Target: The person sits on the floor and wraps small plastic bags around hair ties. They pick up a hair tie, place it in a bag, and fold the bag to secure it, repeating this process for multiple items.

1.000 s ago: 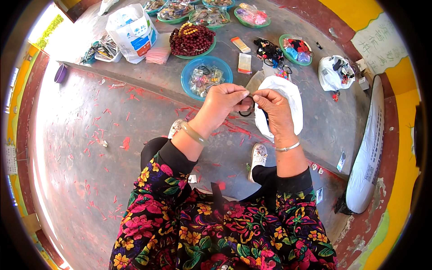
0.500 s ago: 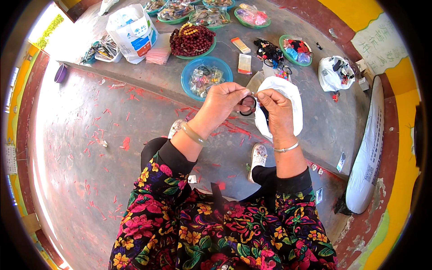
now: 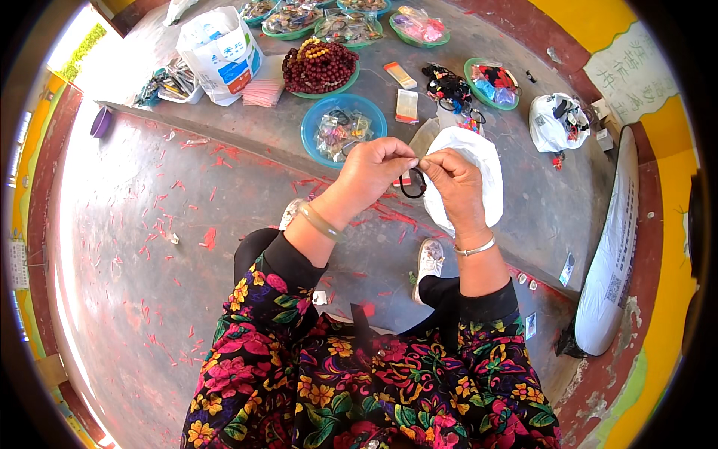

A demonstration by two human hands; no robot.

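Note:
A thin black cord loop [image 3: 402, 192] hangs below my pinched fingertips; whether it is a hair tie or a bracelet I cannot tell. My left hand [image 3: 372, 170] grips its upper part between thumb and forefinger. Right against those fingertips, my right hand [image 3: 455, 185] pinches the same loop at the top. The exact spot where the fingers meet hides part of the cord. Just behind my right hand lies an open white plastic bag [image 3: 488, 176], partly covered by the hand.
A blue bowl [image 3: 307, 129] of small packets sits beyond my left hand. Dark red beads [image 3: 318, 71] fill a green bowl behind it. Black cords [image 3: 449, 86] and another white bag [image 3: 550, 131] lie right. Red scraps litter the floor around the raised step.
My fingertips have come together at the top of the black cord loop. The loop now hangs lower and my left fingers no longer reach through it.

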